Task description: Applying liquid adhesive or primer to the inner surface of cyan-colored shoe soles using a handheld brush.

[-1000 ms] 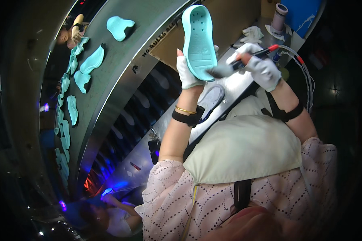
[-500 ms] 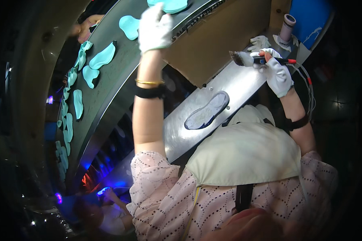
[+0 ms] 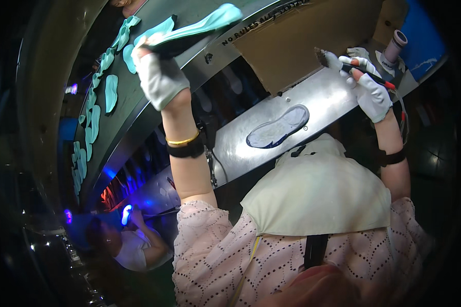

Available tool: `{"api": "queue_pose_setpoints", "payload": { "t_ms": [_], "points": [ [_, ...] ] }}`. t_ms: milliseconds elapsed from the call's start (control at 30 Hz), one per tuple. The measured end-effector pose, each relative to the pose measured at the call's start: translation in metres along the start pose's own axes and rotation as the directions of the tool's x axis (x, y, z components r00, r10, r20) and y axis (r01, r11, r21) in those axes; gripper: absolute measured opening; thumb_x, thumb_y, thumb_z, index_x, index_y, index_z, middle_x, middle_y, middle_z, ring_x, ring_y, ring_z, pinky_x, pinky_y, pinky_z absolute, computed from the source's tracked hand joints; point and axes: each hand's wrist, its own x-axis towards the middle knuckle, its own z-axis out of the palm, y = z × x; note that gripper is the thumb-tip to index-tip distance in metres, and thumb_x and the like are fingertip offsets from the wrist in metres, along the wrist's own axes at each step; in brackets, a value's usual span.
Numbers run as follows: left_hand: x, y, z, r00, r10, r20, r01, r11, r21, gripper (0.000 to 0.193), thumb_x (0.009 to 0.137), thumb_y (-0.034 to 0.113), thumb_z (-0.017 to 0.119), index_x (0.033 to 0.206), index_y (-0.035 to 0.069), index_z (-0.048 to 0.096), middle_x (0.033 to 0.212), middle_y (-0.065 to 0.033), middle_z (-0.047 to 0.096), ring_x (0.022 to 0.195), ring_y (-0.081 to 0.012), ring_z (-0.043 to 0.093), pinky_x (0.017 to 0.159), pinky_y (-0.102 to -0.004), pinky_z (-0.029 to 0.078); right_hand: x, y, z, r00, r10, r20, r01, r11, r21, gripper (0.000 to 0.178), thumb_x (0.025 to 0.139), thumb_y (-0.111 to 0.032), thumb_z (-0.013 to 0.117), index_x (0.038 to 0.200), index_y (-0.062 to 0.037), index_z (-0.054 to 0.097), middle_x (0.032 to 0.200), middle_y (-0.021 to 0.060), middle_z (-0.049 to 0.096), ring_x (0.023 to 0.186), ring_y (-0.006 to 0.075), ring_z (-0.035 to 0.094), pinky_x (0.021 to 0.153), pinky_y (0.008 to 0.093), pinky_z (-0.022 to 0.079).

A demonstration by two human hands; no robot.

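My left hand (image 3: 161,77), in a white glove with bare fingertips, pinches one end of a long turquoise shoe sole (image 3: 207,24). That sole is tilted above the dark conveyor belt (image 3: 138,84), away to the right of the hand. Over the right end of a metal shelf, my gloved right hand (image 3: 371,89) grips a brush (image 3: 361,71) with a black handle and dark, pale-based bristles pointing left. A grey shoe bottom with a dark rim (image 3: 277,128) lies on the shelf between my arms, touched by neither hand.
More turquoise soles (image 3: 111,93) lie along the curving belt. A brown cardboard sheet (image 3: 297,43) stands behind the metal shelf (image 3: 230,146). At the right are a pink cylindrical container (image 3: 394,47) and thin cables (image 3: 403,120). Another person (image 3: 133,245) works at lower left near blue light.
My left hand has swung left and lifted a turquoise sole off the belt. My right hand still holds the brush. The whole view has shifted a little.
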Motion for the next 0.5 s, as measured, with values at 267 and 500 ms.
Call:
{"api": "queue_pose_setpoints", "payload": {
  "t_ms": [267,500],
  "points": [
    [-0.077,-0.079,0.01,0.685,-0.479,0.55,0.725,0.367,-0.583,0.042,0.085,0.045,0.038,0.083,0.005,0.052,0.083,-0.0132,0.054,0.083,-0.0268,0.052,0.074,-0.0431,0.045,-0.009,0.006,0.03,0.999,0.038,-0.029,-0.043,0.982,-0.182,0.02,0.082,-0.01,0.058,0.101,-0.0074,0.055,0.097,0.004,0.06,0.084,0.0103,0.056,0.07,0.0218,0.043],
    [-0.158,-0.085,0.074,0.275,-0.879,0.39,0.841,0.024,-0.54,0.081,0.076,0.071,0.032,0.127,0.008,0.04,0.126,-0.0156,0.044,0.114,-0.0341,0.044,0.097,-0.0473,0.036,-0.009,0.013,0.035,0.994,0.105,-0.019,-0.106,0.952,-0.288,0.019,0.08,-0.005,0.059,0.098,-0.0017,0.054,0.094,0.0059,0.06,0.088,0.0115,0.057,0.079,0.0246,0.045]
  ]
}}
